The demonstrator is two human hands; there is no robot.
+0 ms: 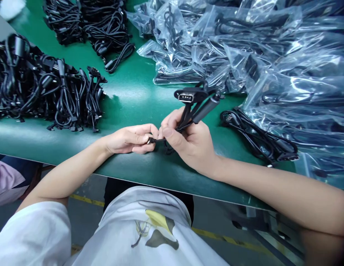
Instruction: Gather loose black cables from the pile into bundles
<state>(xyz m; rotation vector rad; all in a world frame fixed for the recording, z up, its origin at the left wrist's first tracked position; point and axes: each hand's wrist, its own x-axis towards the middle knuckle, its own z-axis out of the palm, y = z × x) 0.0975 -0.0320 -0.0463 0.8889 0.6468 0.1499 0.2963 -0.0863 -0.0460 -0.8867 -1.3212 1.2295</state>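
A bundled black USB cable is gripped in my right hand, its wide USB socket and a thick grey barrel sticking up above the fingers. My left hand pinches a small plug on a thin end of the same cable, just left of the right hand. Both hands are over the front part of the green table. To the right of my right hand lies another coiled black cable bundle, unbagged, against the clear bags.
Piles of coiled black cables lie at the left and back left. Many clear plastic bags with cables cover the back and right of the table. At the left edge, part of another person's pink clothing shows.
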